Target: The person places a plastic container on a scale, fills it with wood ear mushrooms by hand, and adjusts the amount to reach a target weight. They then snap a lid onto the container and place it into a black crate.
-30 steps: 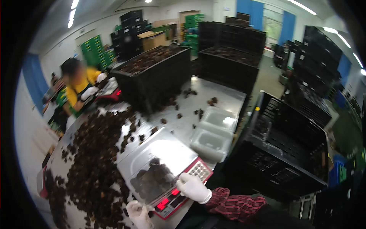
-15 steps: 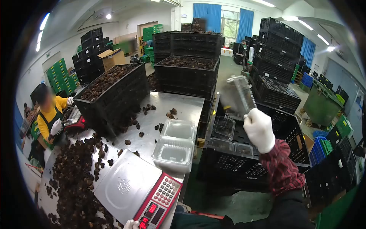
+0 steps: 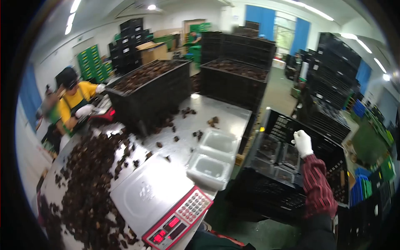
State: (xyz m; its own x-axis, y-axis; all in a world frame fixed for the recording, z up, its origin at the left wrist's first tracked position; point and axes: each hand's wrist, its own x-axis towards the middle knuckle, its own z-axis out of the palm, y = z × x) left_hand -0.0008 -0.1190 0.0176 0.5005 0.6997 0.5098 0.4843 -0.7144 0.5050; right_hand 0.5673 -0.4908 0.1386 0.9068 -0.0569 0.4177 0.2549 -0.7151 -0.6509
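Observation:
My right hand (image 3: 303,143), in a white glove, is over a black crate (image 3: 268,193) to the right of the table. Its fingers are curled and nothing shows in them. Just below and left of it lies a clear plastic box (image 3: 291,157), among several other clear boxes in the crate. Of my left hand (image 3: 146,248), only a sliver of white glove appears at the bottom edge, by the scale; its fingers are hidden. The red and silver scale (image 3: 152,193) has a bare pan and lit red digits.
Dark brown mushroom-like pieces (image 3: 89,183) lie heaped on the metal table (image 3: 225,110). Two stacks of clear boxes (image 3: 210,166) stand beside the scale. A full black crate (image 3: 152,98) is behind it. Across the table, a person in yellow (image 3: 73,102) works at another scale.
My right hand has lowered from above the crate, and the clear box it held now lies inside among the others. The view has swung, shifting the table right; my left hand has mostly left the frame.

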